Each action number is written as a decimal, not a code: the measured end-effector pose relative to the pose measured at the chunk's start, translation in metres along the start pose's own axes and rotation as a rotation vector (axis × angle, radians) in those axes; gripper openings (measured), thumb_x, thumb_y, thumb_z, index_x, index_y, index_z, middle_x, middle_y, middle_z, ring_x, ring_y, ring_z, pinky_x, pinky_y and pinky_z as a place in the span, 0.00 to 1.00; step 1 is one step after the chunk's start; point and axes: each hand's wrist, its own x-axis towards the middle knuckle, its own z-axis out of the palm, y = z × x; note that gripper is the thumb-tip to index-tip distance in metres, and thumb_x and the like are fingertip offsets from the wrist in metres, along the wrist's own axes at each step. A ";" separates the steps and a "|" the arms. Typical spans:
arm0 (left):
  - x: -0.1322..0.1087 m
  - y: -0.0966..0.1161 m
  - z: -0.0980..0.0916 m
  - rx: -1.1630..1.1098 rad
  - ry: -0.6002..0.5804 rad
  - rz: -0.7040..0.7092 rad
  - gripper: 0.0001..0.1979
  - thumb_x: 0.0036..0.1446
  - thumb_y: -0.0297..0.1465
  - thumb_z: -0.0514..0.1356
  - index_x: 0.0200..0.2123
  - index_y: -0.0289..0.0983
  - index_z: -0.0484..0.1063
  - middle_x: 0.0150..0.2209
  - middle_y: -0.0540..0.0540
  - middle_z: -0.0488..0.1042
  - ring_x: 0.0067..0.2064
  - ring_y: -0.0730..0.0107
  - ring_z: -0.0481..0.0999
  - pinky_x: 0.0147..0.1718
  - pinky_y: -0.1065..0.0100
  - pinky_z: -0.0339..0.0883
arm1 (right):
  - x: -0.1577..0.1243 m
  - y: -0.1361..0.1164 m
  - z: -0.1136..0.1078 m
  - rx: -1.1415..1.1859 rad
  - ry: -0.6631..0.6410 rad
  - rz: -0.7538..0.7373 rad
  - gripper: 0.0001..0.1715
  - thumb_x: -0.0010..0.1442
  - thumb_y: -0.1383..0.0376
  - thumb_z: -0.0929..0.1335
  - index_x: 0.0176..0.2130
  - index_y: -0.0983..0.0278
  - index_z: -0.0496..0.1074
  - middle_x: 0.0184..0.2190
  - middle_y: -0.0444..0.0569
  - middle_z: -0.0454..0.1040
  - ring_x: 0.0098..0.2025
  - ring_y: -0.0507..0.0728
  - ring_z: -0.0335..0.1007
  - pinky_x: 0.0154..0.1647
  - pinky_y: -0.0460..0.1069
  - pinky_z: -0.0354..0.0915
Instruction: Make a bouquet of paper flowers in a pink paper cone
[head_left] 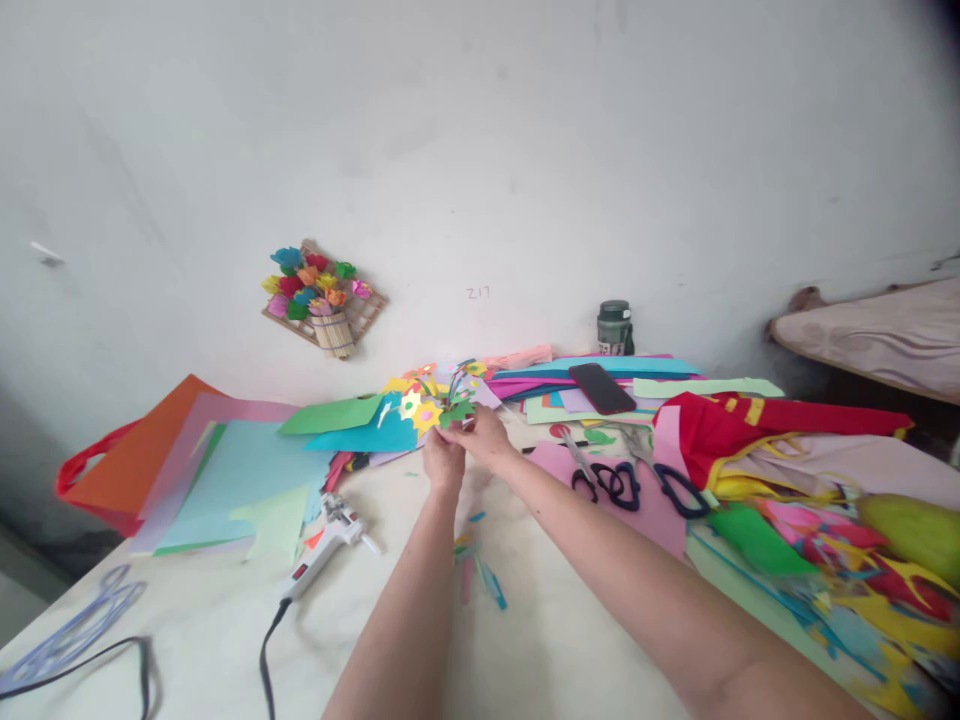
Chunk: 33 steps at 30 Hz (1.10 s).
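My left hand (444, 460) and my right hand (484, 436) meet at the middle of the table, fingers pinched together at the base of a bunch of paper flowers (427, 415). Yellow, white and orange flowers with green leaves spread above and left of my fingers. The stems between my fingertips are too small to make out clearly. Blue paper (367, 428) and green paper (330, 414) lie just left of the bunch.
A glue gun (319, 558) with a black cord lies left of my forearms. Scissors (622, 483), a phone (600, 388) and a bottle (615, 328) are to the right. Colored scraps (847, 560) cover the right side. Small paper pieces (491, 585) lie between my forearms.
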 end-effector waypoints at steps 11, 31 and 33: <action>0.011 -0.001 0.019 0.018 -0.114 0.104 0.15 0.42 0.35 0.64 0.33 0.39 0.65 0.29 0.48 0.73 0.35 0.62 0.74 0.34 0.66 0.64 | 0.025 0.015 -0.014 -0.032 0.011 0.067 0.13 0.45 0.57 0.73 0.29 0.63 0.73 0.28 0.47 0.76 0.35 0.57 0.73 0.36 0.48 0.65; 0.010 -0.019 0.020 -0.081 -0.206 0.101 0.17 0.42 0.37 0.65 0.36 0.37 0.70 0.39 0.42 0.76 0.42 0.59 0.74 0.41 0.60 0.66 | 0.072 0.087 -0.053 0.062 0.309 0.155 0.11 0.46 0.62 0.68 0.31 0.65 0.71 0.30 0.49 0.77 0.34 0.57 0.73 0.35 0.49 0.67; 0.009 -0.019 0.020 -0.083 -0.208 0.100 0.16 0.43 0.37 0.65 0.36 0.37 0.70 0.38 0.42 0.76 0.41 0.59 0.74 0.41 0.60 0.66 | 0.073 0.091 -0.054 0.020 0.303 0.126 0.10 0.47 0.62 0.67 0.31 0.66 0.72 0.29 0.50 0.77 0.35 0.58 0.74 0.35 0.50 0.67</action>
